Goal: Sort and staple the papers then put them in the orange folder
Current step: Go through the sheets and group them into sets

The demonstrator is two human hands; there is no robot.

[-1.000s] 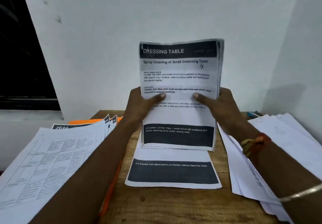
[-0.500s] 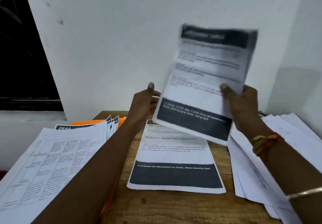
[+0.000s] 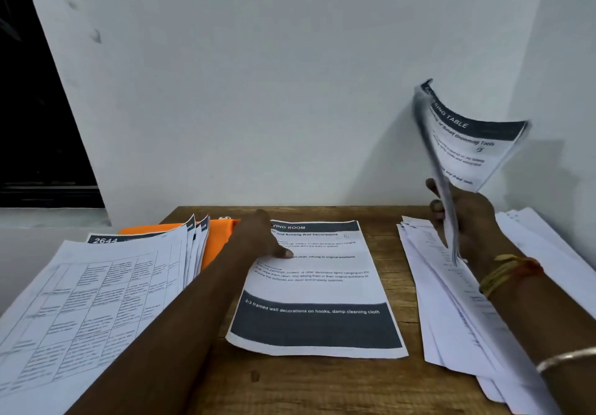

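Head view, looking down on a wooden table (image 3: 322,389) set against a white wall (image 3: 290,75). Right hand (image 3: 467,221) raised above the right side of the table, fingers clamped on the lower edge of a thin bundle of sheets (image 3: 464,146); thumb on the near side, fingertips (image 3: 435,205) showing past the left edge, bundle standing up from the grip, bowed and fanning open toward the top, dark header reading "…SING TABLE" facing the camera. Bands at the right wrist: a yellow-and-orange thread (image 3: 506,272) and a thin metal bangle (image 3: 564,356). Below that hand, a loose white pile of papers (image 3: 451,301) spread along the table's right side, clear of the fingers. Left hand (image 3: 258,237) stretched across the middle, palm down, fingers close together and laid flat on the upper left part of a printed page (image 3: 316,288) headed "…VING ROOM"; page flat on the table, its dark footer band toward the camera, pressed rather than gripped. Left of the forearm, a stack of gridded forms (image 3: 96,301), top sheet marked "2644", lying over the orange folder (image 3: 216,240); folder flat at the back left, just beside the left hand, contact between the two not clear. Dark window opening (image 3: 32,92) at far left.
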